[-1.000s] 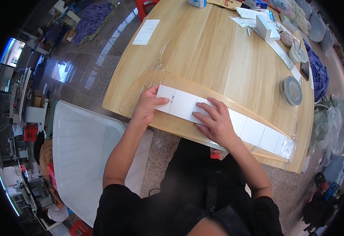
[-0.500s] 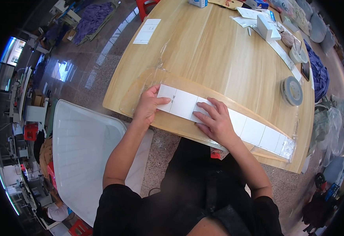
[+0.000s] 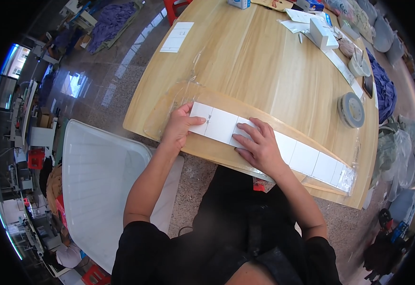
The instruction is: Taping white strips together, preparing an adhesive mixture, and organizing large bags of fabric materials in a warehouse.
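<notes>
White paper strip (image 3: 269, 140) lies along the near edge of the wooden table (image 3: 264, 61), inside a clear plastic sleeve (image 3: 347, 178). I see my left hand (image 3: 181, 127) pressing flat on the strip's left end, fingers together. My right hand (image 3: 258, 146) rests on its middle, fingers spread apart and flat, gripping nothing. A tape roll (image 3: 350, 109) sits well apart, far right.

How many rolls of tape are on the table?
1. The grey tape roll lies flat on the wooden table, near its right edge, beyond the right hand. Others may be hidden in the clutter at the far end.
</notes>
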